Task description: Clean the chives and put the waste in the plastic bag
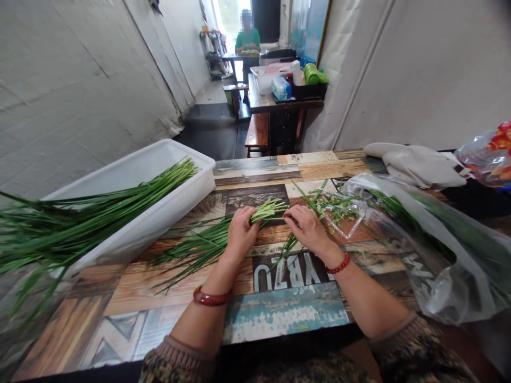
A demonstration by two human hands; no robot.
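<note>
My left hand (242,230) is closed around a bunch of green chives (207,239). Their pale stem ends point right, and the long leaves trail left across the table. At the stem tips, the fingers of my right hand (305,226) are pinched together, on a thin stalk as far as I can see; the fingertips partly hide it. Just beyond the right hand lies a loose heap of trimmings (335,205). More chives (159,186) lie in a white plastic tub (199,194) at the left, leaves hanging over its near end.
A clear plastic bag (451,298) with more greens lies at the right, near a pale cloth (419,166). The patterned table (287,314) ends close to my body. Farther back stand a table with boxes (275,77) and a seated person in green (248,40).
</note>
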